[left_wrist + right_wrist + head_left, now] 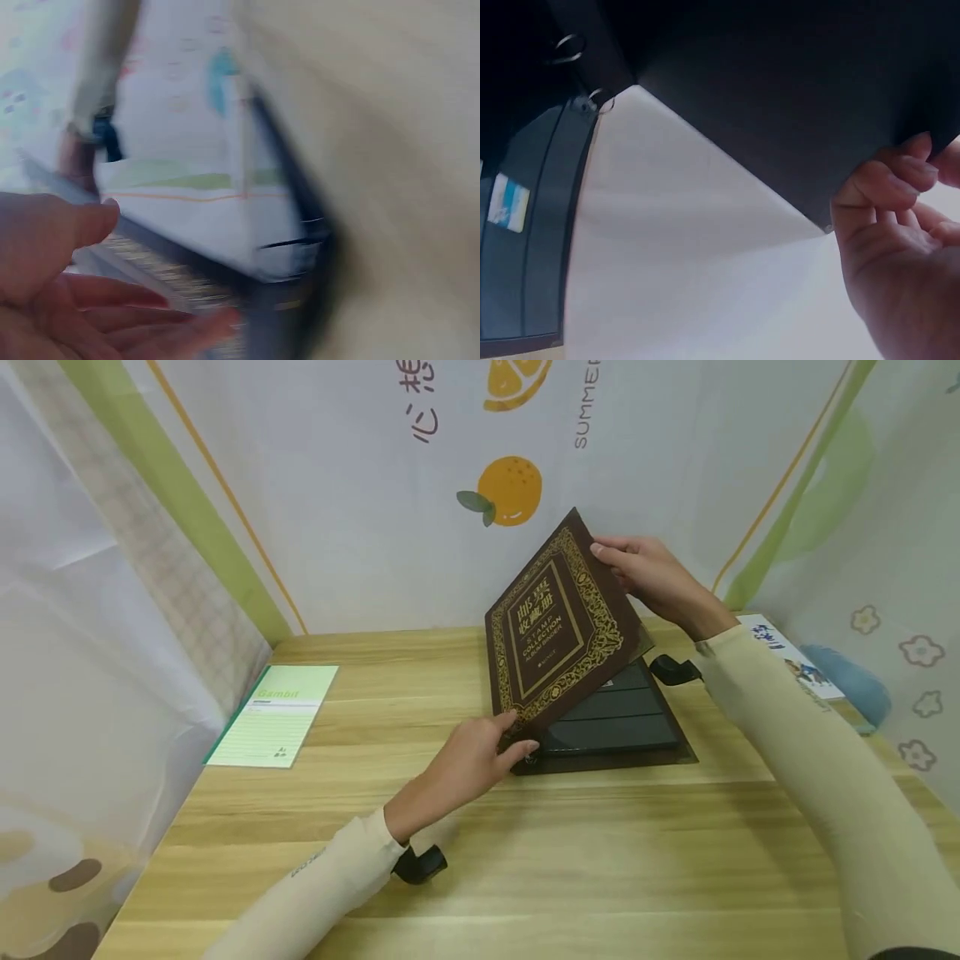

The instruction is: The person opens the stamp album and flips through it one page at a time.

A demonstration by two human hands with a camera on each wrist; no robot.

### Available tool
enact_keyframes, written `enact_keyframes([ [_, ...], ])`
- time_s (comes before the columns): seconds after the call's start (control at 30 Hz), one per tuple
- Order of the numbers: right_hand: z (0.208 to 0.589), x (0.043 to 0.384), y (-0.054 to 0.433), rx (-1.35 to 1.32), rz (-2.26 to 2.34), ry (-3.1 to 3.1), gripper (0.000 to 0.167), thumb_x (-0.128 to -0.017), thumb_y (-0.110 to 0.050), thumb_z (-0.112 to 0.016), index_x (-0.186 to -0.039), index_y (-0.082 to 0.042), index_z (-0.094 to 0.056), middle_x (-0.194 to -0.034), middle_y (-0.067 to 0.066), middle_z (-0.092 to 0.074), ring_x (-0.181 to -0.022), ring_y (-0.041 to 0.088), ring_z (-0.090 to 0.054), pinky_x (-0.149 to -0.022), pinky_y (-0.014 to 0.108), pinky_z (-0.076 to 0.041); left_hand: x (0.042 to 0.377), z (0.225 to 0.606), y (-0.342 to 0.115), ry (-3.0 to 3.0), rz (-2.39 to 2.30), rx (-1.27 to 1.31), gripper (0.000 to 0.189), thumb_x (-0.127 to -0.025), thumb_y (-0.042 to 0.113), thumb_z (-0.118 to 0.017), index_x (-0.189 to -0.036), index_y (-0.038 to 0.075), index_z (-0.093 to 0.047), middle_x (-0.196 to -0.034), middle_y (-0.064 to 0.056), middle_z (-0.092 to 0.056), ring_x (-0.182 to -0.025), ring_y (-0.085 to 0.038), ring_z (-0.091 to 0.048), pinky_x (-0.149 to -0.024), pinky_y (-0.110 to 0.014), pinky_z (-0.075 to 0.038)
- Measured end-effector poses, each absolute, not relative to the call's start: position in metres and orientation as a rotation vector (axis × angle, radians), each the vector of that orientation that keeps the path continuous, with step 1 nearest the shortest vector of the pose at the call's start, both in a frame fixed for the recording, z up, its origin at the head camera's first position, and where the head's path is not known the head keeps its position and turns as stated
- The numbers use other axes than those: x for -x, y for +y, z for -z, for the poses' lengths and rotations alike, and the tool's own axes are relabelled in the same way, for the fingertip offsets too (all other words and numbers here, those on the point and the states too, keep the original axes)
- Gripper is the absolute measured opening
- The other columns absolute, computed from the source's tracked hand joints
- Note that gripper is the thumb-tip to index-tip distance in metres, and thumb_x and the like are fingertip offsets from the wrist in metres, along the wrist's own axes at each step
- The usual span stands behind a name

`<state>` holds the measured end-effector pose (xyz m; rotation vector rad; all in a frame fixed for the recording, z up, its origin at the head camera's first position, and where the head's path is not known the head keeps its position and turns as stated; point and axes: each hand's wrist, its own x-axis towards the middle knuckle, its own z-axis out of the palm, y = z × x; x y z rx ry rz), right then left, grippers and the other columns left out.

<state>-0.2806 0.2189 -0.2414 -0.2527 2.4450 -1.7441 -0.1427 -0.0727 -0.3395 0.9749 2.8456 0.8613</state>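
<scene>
A dark brown stamp album (553, 635) with gold lettering lies on the table, its front cover tilted up. My right hand (648, 572) pinches the cover's outer edge between thumb and fingers; the right wrist view shows its fingers (896, 180) curled at the cover's dark inner side. Under the raised cover lie black pocket pages (611, 718). Metal binder rings (570, 49) show along the spine, and a small blue-and-white stamp (508, 202) sits on a page. My left hand (472, 756) is at the spine's near corner, fingers extended along the cover, thumb apart from them.
A pale green notebook (273, 717) lies on the table's left side. Partly behind my right forearm, a white booklet with blue lettering (787, 652) lies at the right. Behind the wooden table (405, 677) hangs a white curtain with printed oranges (510, 491).
</scene>
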Motion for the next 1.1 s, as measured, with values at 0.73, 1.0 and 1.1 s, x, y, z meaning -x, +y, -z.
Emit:
enact_keyframes([
  [0.73, 0.226, 0.28, 0.17, 0.441, 1.877, 2.445, 0.055, -0.104, -0.036, -0.054, -0.153, -0.011, -0.046, -0.065, -0.004, -0.046, -0.059, 0.012, -0.039, -0.059, 0.025, -0.035, 0.195, 0.193, -0.017, 2.717, -1.065, -0.681, 0.041, -0.103, 0.04, -0.046, -0.074, 0.012, -0.05, -0.057, 0.004, -0.041, -0.048, -0.012, -0.038, -0.05, -0.027, -0.033],
  [1.0, 0.254, 0.272, 0.214, 0.455, 1.458, 2.679, 0.051, -0.107, -0.036, -0.049, -0.149, -0.008, -0.05, -0.092, -0.001, -0.066, -0.081, 0.013, -0.059, -0.068, 0.022, -0.051, 0.193, 0.2, -0.048, 2.594, -1.34, -0.565, 0.046, -0.102, 0.034, -0.043, -0.138, 0.009, -0.058, -0.083, -0.003, -0.049, -0.061, -0.014, -0.041, -0.061, -0.027, -0.048],
  [1.1, 0.27, 0.267, 0.23, 0.385, 1.308, 2.737, 0.049, -0.108, -0.034, -0.048, -0.15, -0.008, -0.05, -0.109, 0.006, -0.069, -0.092, 0.01, -0.065, -0.075, 0.021, -0.055, 0.193, 0.203, -0.065, 2.471, -1.487, -0.537, 0.036, -0.102, 0.028, -0.041, -0.122, 0.008, -0.062, -0.105, -0.004, -0.052, -0.08, -0.018, -0.046, -0.071, -0.031, -0.061],
])
